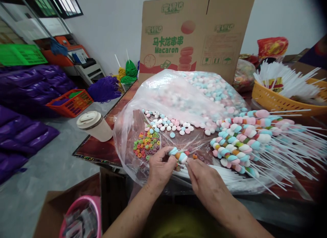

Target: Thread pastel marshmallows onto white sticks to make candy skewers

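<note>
My left hand and my right hand meet at the table's near edge, both pinched on a candy skewer that carries blue, white and orange pieces. Just beyond my left hand lies a heap of small coloured ring candies on a clear plastic sheet. Loose pink, white and blue marshmallow pieces are scattered behind them. To the right lies a stack of finished candy skewers, with their white sticks pointing right.
A Macaron cardboard box stands at the back. A yellow basket of white sticks sits back right. A lidded paper cup stands on the table's left corner. A pink bucket in a carton is on the floor near left, with purple bags beyond it.
</note>
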`<state>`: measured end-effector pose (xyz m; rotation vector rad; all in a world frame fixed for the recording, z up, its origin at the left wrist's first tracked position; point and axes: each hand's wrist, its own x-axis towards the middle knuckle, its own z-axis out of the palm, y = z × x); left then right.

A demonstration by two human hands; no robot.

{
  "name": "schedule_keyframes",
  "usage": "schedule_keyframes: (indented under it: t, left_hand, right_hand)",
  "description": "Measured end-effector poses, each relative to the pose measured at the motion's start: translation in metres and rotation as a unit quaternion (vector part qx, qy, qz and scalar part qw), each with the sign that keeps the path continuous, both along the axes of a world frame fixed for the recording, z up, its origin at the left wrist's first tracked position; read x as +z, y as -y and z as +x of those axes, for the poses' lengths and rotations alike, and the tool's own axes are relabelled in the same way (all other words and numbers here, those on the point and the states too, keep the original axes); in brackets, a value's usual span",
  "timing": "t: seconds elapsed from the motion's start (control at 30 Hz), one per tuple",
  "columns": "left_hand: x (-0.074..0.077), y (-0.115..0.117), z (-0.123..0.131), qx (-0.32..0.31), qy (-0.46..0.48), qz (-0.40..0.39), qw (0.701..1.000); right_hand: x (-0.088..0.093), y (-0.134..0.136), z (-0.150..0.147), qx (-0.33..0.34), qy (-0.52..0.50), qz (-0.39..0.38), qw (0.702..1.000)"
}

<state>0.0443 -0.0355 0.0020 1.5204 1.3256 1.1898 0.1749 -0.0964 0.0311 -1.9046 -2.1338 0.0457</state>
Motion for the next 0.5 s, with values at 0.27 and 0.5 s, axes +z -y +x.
schedule_keyframes:
  t: [0.27, 0.5]
  left_hand:
    - [-0.001, -0.001, -0.004, 0.030, -0.095, 0.146, 0.984]
    - [0.003, 0.000, -0.013, -0.067, 0.059, 0.033, 0.995]
  right_hand:
    - [-0.011, 0.007, -0.001, -0.041, 0.023, -0.115, 0.992]
    - [-0.020, -0.004, -0.002, -0.006, -0.098, -0.054, 0.994]
